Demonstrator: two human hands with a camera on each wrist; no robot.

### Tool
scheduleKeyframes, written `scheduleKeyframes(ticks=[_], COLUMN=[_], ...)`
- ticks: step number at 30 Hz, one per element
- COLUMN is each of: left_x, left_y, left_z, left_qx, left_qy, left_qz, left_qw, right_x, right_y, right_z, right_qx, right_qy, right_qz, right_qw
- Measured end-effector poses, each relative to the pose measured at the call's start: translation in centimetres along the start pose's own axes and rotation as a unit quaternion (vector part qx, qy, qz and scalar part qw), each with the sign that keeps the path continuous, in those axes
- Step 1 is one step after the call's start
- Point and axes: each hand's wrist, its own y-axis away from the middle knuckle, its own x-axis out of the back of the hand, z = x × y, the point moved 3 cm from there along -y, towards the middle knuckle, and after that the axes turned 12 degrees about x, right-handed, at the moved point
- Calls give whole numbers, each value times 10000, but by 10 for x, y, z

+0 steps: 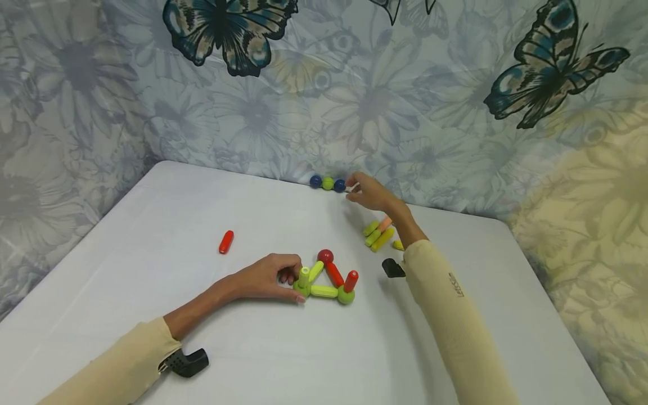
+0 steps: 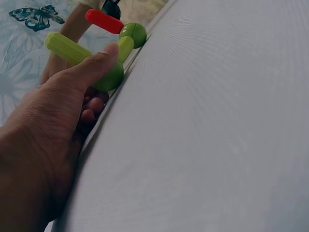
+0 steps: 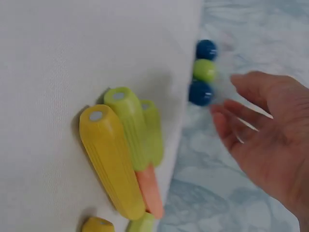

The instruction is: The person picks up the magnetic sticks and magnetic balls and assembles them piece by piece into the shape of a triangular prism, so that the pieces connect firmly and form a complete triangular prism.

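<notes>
My left hand (image 1: 268, 278) grips a green ball (image 2: 112, 77) at the near-left corner of a triangle of balls and rods, its thumb along one side. A lime rod (image 1: 304, 277) stands up from that ball. Another green ball (image 1: 346, 296) at the near right bears an upright red rod (image 1: 351, 280); a red ball (image 1: 325, 256) forms the far corner. Lime rods and a lying red rod (image 1: 334, 274) join the corners. At the table's back edge my right hand (image 1: 373, 193) reaches toward a row of two blue balls (image 3: 200, 93) and a lime ball (image 3: 204, 70), fingers loosely bent and apart from them.
Beneath the right forearm lies a bunch of lime, yellow and orange rods (image 1: 383, 238), with a short yellow piece (image 1: 398, 245) beside it. A single red rod (image 1: 226, 242) lies on the left of the white table (image 1: 167, 225). Butterfly-patterned cloth (image 1: 324, 101) rises behind the back edge.
</notes>
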Motion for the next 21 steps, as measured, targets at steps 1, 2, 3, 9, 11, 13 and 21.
scheduleKeyframes(ticks=[1, 2, 3, 9, 11, 13, 21], left_x=[0, 0, 0, -4, -5, -6, -1], left_y=[1, 1, 2, 0, -1, -2, 1], left_z=[0, -1, -1, 0, 1, 0, -1], left_qx=[-5, -23, -41, -132, -189, -211, -115], left_qy=[-4, -5, 5, 91, 103, 85, -7], left_qz=[1, 3, -1, -17, -30, -28, 7], left_qw=[10000, 10000, 10000, 9999, 9998, 9997, 9999], right_x=[-2, -5, -8, -20, -19, -19, -19], right_y=[-7, -12, -17, -30, -30, -28, -26], right_z=[4, 8, 11, 23, 23, 23, 17], right_qx=[-83, -142, -159, -107, -256, -363, -164], right_qy=[62, 129, 238, 738, 780, 875, 708], right_qz=[64, 90, 71, 57, 119, 161, 84], right_qw=[9999, 9998, 9996, 9972, 9966, 9954, 9973])
